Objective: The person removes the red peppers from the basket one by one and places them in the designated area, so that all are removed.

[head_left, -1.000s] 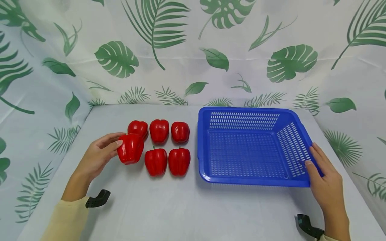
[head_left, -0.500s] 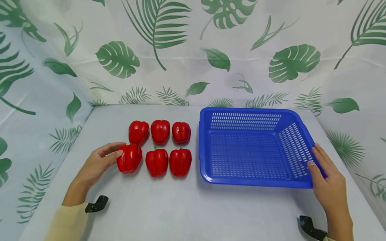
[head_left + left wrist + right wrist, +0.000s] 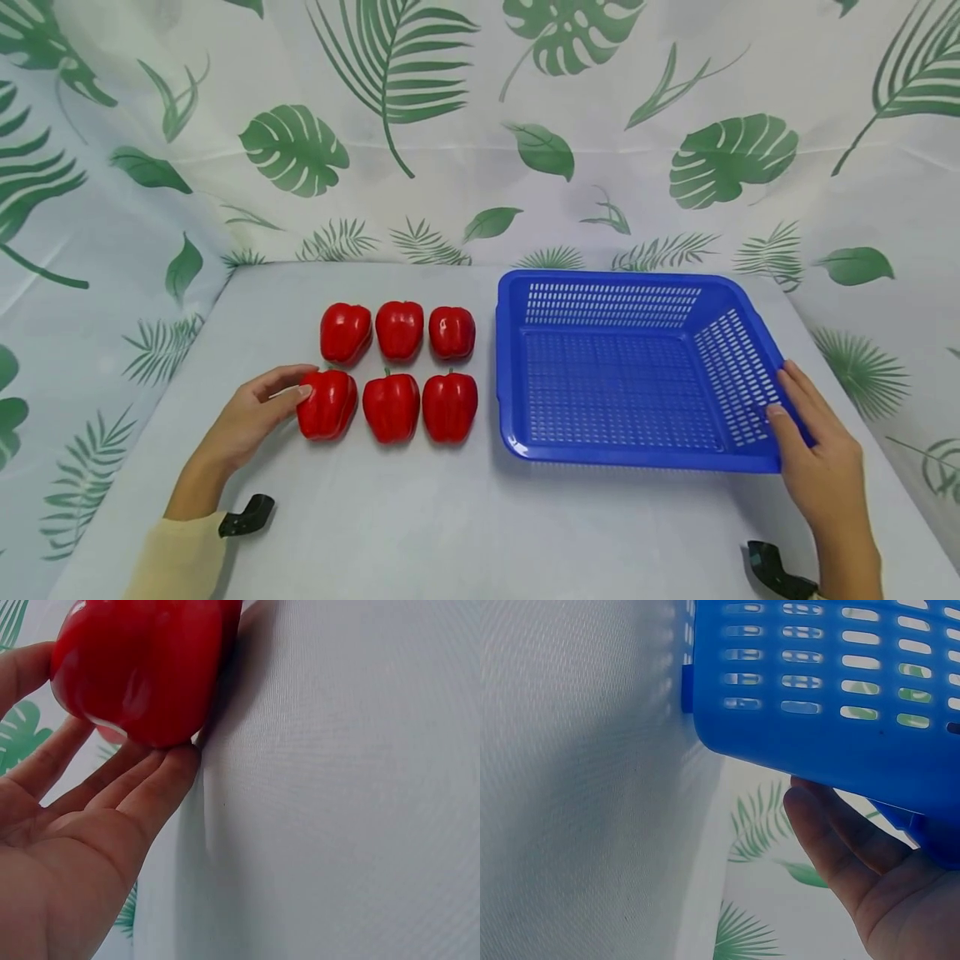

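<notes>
My left hand (image 3: 251, 412) holds a red bell pepper (image 3: 327, 405) at the left end of the front row. In the left wrist view, its thumb and fingertips lie against the side of that bell pepper (image 3: 142, 671), which sits low on the white tabletop. On the other side, my right hand (image 3: 823, 458) grips the right rim of a blue plastic basket (image 3: 637, 462), thumb over the rim. The right wrist view shows fingers (image 3: 832, 840) under the perforated wall of the basket (image 3: 817, 739). Nothing lies inside the basket.
Beside the held pepper stand two more red bell peppers, a middle one (image 3: 392, 407) and a right one (image 3: 450, 407). Behind them is a row of three, including a left pepper (image 3: 346, 332). Leaf-patterned cloth (image 3: 450, 167) surrounds the white table (image 3: 480, 533).
My left hand has lowered its bell pepper onto the table, toward me, into line with the front row, then slightly right. The right hand stays on the basket rim.
</notes>
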The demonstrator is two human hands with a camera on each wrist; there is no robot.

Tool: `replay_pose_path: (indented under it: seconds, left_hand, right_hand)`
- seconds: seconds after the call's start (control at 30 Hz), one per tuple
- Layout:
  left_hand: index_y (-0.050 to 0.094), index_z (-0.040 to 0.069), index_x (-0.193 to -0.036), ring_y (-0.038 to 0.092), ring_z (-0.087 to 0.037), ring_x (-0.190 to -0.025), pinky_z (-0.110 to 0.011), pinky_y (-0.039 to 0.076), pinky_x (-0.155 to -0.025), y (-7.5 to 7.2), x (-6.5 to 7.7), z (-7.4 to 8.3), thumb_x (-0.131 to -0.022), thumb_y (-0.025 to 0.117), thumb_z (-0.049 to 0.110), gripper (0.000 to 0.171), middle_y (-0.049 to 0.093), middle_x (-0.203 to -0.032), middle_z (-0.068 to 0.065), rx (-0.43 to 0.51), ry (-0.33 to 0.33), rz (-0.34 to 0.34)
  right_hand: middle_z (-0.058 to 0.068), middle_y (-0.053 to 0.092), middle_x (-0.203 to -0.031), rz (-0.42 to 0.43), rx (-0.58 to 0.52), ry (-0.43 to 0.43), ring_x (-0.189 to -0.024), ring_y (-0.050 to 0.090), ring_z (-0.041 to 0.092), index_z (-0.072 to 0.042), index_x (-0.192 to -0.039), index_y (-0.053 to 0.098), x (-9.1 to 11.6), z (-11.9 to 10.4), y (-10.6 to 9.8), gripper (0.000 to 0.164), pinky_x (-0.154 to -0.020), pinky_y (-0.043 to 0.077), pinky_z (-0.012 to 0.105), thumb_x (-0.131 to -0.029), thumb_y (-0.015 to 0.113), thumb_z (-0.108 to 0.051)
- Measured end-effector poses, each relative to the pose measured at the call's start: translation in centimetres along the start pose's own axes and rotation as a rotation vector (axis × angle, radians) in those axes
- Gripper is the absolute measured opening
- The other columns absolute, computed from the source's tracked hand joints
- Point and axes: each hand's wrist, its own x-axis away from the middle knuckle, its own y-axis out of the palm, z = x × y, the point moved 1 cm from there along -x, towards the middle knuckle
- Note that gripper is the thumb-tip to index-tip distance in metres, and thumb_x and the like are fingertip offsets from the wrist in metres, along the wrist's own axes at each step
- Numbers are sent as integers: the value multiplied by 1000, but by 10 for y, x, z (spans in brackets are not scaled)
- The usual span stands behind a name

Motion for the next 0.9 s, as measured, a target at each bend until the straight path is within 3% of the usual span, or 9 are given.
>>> replay_pose_path:
  seconds: [0.37,0.53,0.8,0.9]
  left_hand:
    - [50,-2,-154,57,-11,-123,-22,55,-97,1,1,-5,-111,61,28,54,53,-146,-12,22,-12,6]
    - [49,-3,-153,57,-11,-123,-22,55,-97,1,-1,-4,-111,61,27,54,55,-143,-9,30,-6,5]
    - [49,-4,-153,58,-9,-122,-22,55,-96,-1,0,-3,-111,60,27,53,54,-148,-17,14,-7,-5]
    - [48,-3,-154,58,-7,-122,-22,54,-97,-3,0,-2,-111,59,27,53,52,-152,-23,-1,5,-19]
  right_hand:
    - [11,26,-175,-85,9,10,-161,18,40,-7,-167,33,-3,2,0,57,-127,12,62,-115,46,-23]
    - [13,22,-176,-133,0,-3,-161,14,44,-5,-168,30,-5,4,-3,59,-124,9,69,-116,45,-26]
    - [18,14,-177,-257,6,-43,-159,8,52,-3,-169,22,-13,6,-10,61,-120,5,76,-116,41,-27]
    - [27,15,-174,-308,24,-9,-151,17,65,-6,-171,18,-19,5,-16,63,-112,16,84,-116,41,-30]
